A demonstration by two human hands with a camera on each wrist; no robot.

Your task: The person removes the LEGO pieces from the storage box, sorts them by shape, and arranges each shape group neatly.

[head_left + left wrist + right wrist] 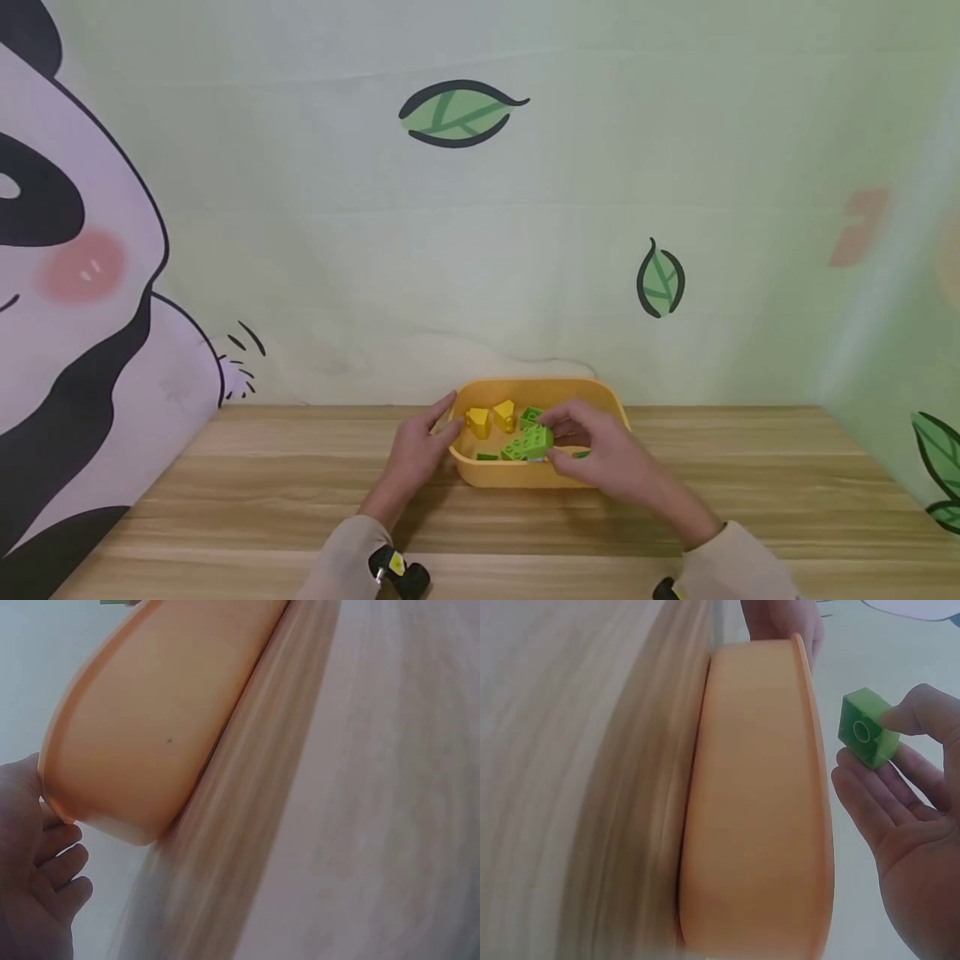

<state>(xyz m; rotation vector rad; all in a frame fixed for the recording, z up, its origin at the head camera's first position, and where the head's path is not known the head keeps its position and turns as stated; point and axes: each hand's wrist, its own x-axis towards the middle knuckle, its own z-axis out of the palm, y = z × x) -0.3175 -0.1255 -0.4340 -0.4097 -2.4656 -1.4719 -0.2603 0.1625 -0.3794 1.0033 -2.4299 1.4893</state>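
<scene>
A yellow-orange plastic bin (pixel 525 476) stands on the wooden table and holds several toy building bricks. My left hand (pixel 415 443) grips its left end, thumb at the rim and fingers along the outside; the left wrist view shows this hand (pixel 37 862) at the bin's corner (pixel 142 735). Just above the bin, my right hand (pixel 600 446) pinches a light green brick (pixel 537 442) between thumb and fingers. In the right wrist view the brick (pixel 868 729) is tilted, its hollow underside with a round tube showing, beyond the bin's rim.
Inside the bin are yellow bricks (pixel 478 422) on the left and another green brick (pixel 529 415) towards the back. The wooden table (pixel 300 483) meets a cloth backdrop (pixel 337 250) printed with a panda and leaves, close behind the bin.
</scene>
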